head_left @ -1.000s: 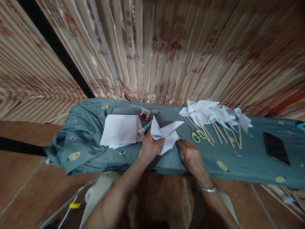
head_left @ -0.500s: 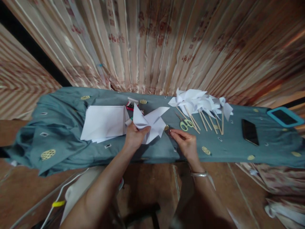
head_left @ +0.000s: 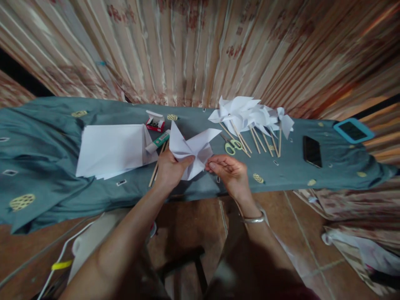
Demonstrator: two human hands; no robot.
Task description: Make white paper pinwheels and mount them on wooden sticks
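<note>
My left hand (head_left: 168, 171) grips a white folded paper pinwheel (head_left: 193, 148) from below, its points spread upward. My right hand (head_left: 229, 173) is at the pinwheel's right edge with fingertips pinched together; whether something small is between them I cannot tell. Both hands hover over the near edge of a narrow table draped in a teal cloth (head_left: 46, 175). A thin wooden stick (head_left: 154, 168) lies just left of my left hand. Green-handled scissors (head_left: 231, 146) lie a little beyond my right hand.
A stack of white paper sheets (head_left: 109, 150) lies at the left, with a glue stick (head_left: 158, 141) and a small red box (head_left: 155, 122) beside it. Several finished pinwheels on sticks (head_left: 250, 116) lie at the right, then a black phone (head_left: 311, 151) and a blue-cased tablet (head_left: 353, 130). A striped curtain hangs behind.
My right hand came off the cloth and moved left up to the pinwheel's edge. My view swung right and down; the left hand kept hold of the pinwheel.
</note>
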